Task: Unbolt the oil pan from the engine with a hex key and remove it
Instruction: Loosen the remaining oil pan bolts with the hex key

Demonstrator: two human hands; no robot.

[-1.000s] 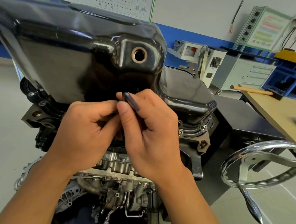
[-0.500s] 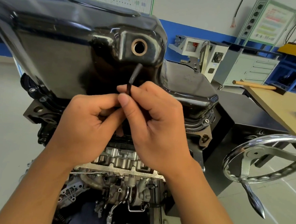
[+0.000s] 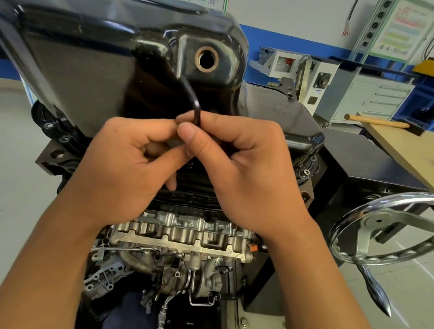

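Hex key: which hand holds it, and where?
Right hand pinches the hex key low on its upright arm; left hand: cannot tell.

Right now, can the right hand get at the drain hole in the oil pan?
Probably yes: the drain hole faces the person just above the right hand, and only the hex key it pinches stands between them.

Two bare forearms fill the lower corners of the frame, the left forearm [image 3: 44,268] at lower left and the right forearm [image 3: 312,286] at lower right, each uncovered down to the frame edge. The left hand [image 3: 123,168] and right hand [image 3: 241,171] at centre are bare too. The right thumb's nail [image 3: 187,130] is trimmed short.
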